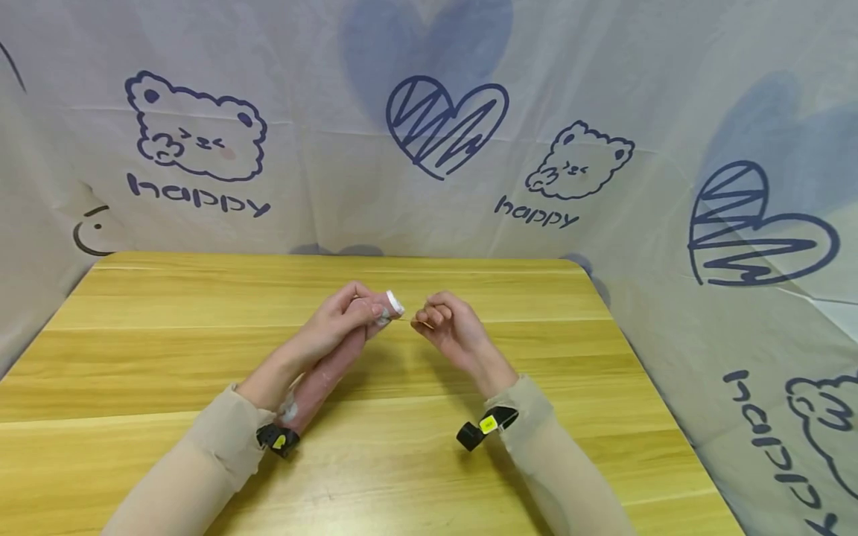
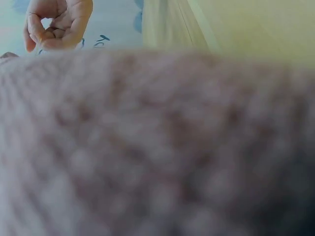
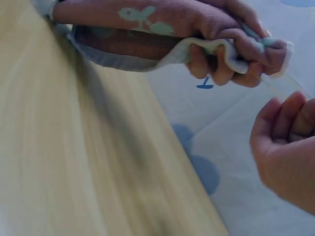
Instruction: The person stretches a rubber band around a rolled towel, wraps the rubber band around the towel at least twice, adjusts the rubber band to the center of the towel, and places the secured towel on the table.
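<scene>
A rolled pink towel (image 1: 330, 378) with pale green leaf prints and a white edge lies slantwise along my left forearm. My left hand (image 1: 343, 313) grips it near its far end, where the cloth is bunched in the right wrist view. From that end a thin, pale yellowish band (image 3: 273, 87), looking like a rubber band, stretches across to my right hand (image 1: 457, 333). The right fingers are curled and pinch the band a short way to the right of the towel. In the left wrist view, the blurred towel (image 2: 157, 142) hides most of the scene.
Both hands are above a yellow wood-grain table (image 1: 201, 298). Behind it and to the right hangs a pale cloth (image 1: 322, 186) printed with bears, hearts and lettering. A black wrist strap (image 1: 278, 439) on the left sits close to the towel's near end.
</scene>
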Motion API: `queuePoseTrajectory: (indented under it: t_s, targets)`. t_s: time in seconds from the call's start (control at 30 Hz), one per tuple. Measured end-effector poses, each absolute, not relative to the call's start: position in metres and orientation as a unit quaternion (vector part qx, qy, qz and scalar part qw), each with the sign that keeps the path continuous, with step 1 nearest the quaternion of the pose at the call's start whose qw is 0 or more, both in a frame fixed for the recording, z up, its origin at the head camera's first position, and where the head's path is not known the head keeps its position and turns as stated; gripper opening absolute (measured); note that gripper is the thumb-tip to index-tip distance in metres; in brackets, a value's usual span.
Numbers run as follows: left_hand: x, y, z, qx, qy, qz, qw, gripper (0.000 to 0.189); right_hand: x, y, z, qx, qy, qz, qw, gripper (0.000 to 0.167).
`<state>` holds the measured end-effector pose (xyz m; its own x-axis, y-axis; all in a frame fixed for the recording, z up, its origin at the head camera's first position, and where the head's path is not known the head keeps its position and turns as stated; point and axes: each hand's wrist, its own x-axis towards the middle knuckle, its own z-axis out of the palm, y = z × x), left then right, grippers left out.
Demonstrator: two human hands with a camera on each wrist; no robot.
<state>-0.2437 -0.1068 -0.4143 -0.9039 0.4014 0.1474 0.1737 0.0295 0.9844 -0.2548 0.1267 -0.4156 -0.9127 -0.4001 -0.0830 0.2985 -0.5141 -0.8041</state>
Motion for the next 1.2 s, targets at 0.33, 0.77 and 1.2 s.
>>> queuePoseTrajectory:
  t_s: [0.33, 0.77, 1.2]
  targets:
    - [-0.242, -0.103, -0.415, 0.236, 0.7, 0.669, 0.079, 0.018, -0.25, 0.124, -0.43, -0.102, 0.37, -0.902, 0.2, 0.051]
    - [-0.242, -0.104, -0.415, 0.236, 0.701, 0.67, 0.07, 0.019, -0.248, 0.117, -0.442, -0.087, 0.339, -0.926, 0.139, 0.041]
    - [-0.24, -0.103, -0.416, 0.241, 0.718, 0.651, 0.054, 0.018, -0.249, 0.119, -0.451, -0.257, 0.592, -0.761, 0.066, 0.111]
